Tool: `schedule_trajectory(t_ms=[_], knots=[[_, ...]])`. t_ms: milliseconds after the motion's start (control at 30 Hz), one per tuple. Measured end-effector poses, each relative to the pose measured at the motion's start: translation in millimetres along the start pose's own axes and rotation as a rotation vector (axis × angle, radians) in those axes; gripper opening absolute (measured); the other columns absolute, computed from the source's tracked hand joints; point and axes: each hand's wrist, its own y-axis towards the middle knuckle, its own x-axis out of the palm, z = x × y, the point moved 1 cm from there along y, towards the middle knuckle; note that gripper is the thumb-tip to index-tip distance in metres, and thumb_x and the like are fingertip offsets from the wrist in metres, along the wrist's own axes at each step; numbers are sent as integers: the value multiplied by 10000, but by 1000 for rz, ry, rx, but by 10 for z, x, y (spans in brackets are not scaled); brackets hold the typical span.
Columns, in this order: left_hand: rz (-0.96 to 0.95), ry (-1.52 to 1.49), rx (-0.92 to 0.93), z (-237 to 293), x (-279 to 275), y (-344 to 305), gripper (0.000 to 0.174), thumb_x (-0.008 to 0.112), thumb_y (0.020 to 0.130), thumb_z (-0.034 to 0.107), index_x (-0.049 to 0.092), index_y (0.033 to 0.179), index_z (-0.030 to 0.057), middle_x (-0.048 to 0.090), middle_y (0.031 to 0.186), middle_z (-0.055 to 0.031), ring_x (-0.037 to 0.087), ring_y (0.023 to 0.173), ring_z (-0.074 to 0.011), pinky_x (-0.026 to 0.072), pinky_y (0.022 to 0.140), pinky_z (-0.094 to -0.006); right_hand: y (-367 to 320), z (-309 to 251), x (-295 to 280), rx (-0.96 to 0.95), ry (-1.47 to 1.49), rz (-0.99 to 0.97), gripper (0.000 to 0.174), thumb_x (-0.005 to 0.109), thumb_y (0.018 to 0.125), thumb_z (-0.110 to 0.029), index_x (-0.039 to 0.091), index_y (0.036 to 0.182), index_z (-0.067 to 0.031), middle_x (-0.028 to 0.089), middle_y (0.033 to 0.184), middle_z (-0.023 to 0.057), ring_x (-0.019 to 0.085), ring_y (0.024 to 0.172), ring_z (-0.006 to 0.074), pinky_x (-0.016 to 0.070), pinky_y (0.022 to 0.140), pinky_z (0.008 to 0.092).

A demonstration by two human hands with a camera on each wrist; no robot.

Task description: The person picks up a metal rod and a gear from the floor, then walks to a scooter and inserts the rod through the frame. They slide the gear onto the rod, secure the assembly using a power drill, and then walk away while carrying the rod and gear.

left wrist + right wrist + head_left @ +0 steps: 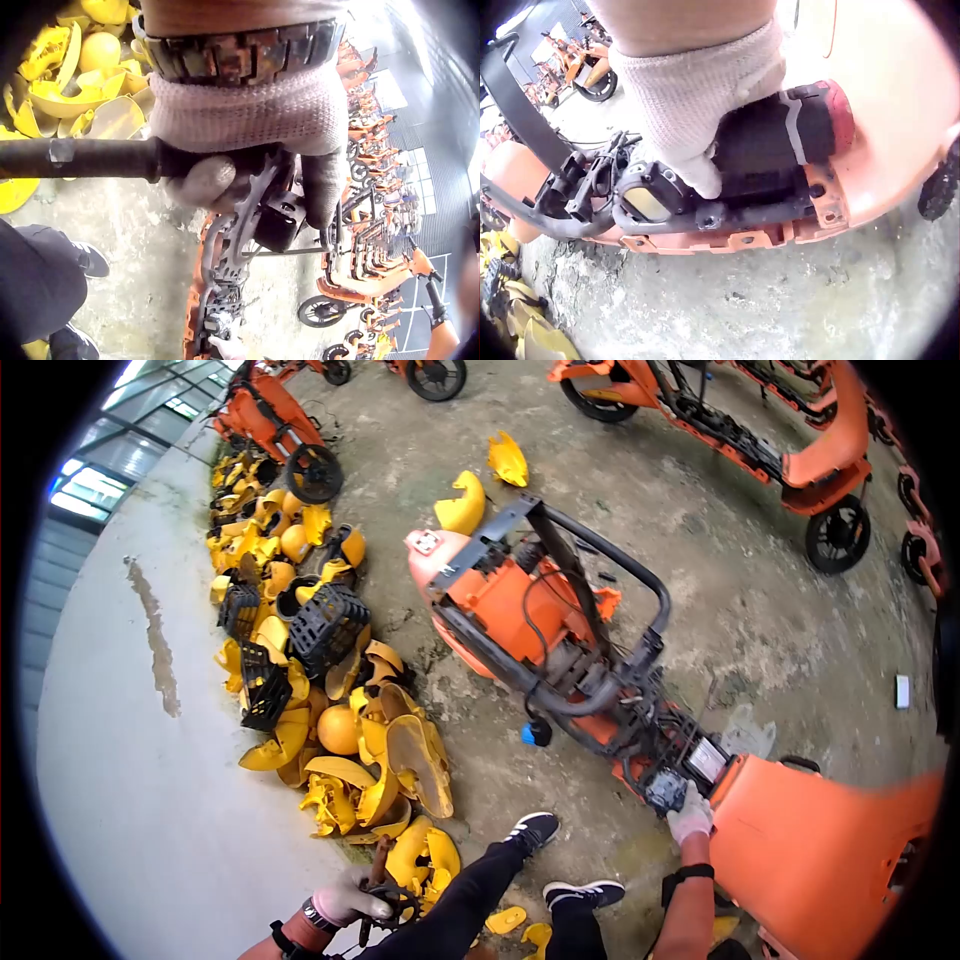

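My gloved left hand (345, 901) (247, 120) grips a dark part with a toothed ring (251, 202), low in the head view. A dark tube (82, 157) extends from beside that hand in the left wrist view. My gloved right hand (690, 816) (694, 112) holds a grey component (664, 790) (646, 201) on the frame of a partly stripped orange scooter lying on the floor. Its fingertips curl down between that component and a black cylindrical part (761, 146); some fingers are hidden behind the hand.
Yellow shells and black baskets (328, 625) lie heaped along the low pale wall (110, 760). The scooter's curved black bar (610, 550) rises ahead, and its wide orange panel (800, 840) lies right of my right hand. More orange scooters (700, 420) stand beyond.
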Motion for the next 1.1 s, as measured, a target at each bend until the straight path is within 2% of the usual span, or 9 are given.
schedule_trajectory(t_ms=[300, 367, 400, 433, 500, 667, 767, 867, 1100], knots=[[-102, -3, 42, 44, 430, -36, 416, 795, 585, 93, 628, 924, -80, 662, 811, -111, 632, 704, -200, 503, 650, -288, -1012, -133, 96, -57, -110, 153, 800, 575, 801, -436, 289, 1455, -74, 354, 1454, 161, 295, 1361, 318, 198, 1122, 465], [-96, -42, 33, 57, 554, -69, 418, 788, 572, 86, 622, 914, -87, 661, 812, -121, 631, 701, -208, 507, 648, -297, -1552, -125, 229, -111, -106, -51, 774, 557, 810, -465, 330, 1436, -70, 329, 1478, 165, 287, 1368, 351, 236, 1109, 479], [-96, -47, 53, 100, 646, -99, 420, 766, 563, 81, 610, 910, -98, 656, 801, -136, 627, 688, -222, 513, 642, -309, -1897, -97, 285, -67, 10, -105, 711, 551, 820, -429, 370, 1413, -82, 384, 1438, 188, 337, 1340, 361, 265, 1097, 486], [-36, -105, 110, 198, 901, -159, 288, 694, 562, 58, 595, 807, -56, 583, 635, -95, 548, 495, -197, 461, 459, -293, -2250, -52, 305, -26, 133, -154, 649, 545, 830, -393, 409, 1390, -94, 438, 1398, 211, 387, 1312, 371, 294, 1086, 493], [-168, -140, 92, 294, 982, -217, 260, 652, 584, 95, 585, 787, -52, 573, 616, -94, 535, 475, -194, 457, 453, -287, -2886, 135, 278, 102, 427, -418, 594, 546, 820, -403, 500, 1298, -54, 572, 1210, 260, 518, 1174, 393, 406, 999, 447], [-221, -147, 339, 612, 1495, -470, 374, 639, 598, 218, 592, 835, -68, 624, 694, -166, 628, 598, -312, 547, 572, -395, -4660, 637, 577, 225, 700, -334, 587, 603, 777, -475, 608, 1123, 0, 619, 1096, 267, 591, 1050, 388, 463, 907, 421], [-560, -60, 347, 893, 1635, -528, 290, 630, 635, 182, 561, 797, -49, 550, 620, -118, 542, 496, -249, 489, 487, -379, -5458, 777, 597, 446, 760, -384, 569, 614, 773, -458, 634, 1070, 26, 641, 1062, 251, 612, 1032, 363, 475, 893, 406], [-526, 201, 390, 1110, 2037, -782, 230, 617, 648, 125, 530, 764, -54, 496, 581, -89, 487, 459, -213, 453, 452, -363, -6072, 746, 457, 567, 997, -224, 597, 642, 760, -424, 619, 1159, 19, 650, 1101, 226, 627, 1038, 328, 479, 907, 373], [-681, 822, 172, 836, 2811, -522, 308, 652, 659, 9, 629, 943, -107, 672, 747, -122, 644, 579, -199, 547, 599, -293, -6714, 499, 1005, 714, 1383, 19, 483, 656, 779, -311, 637, 1121, 30, 674, 1061, 192, 654, 978, 266, 497, 870, 343]])
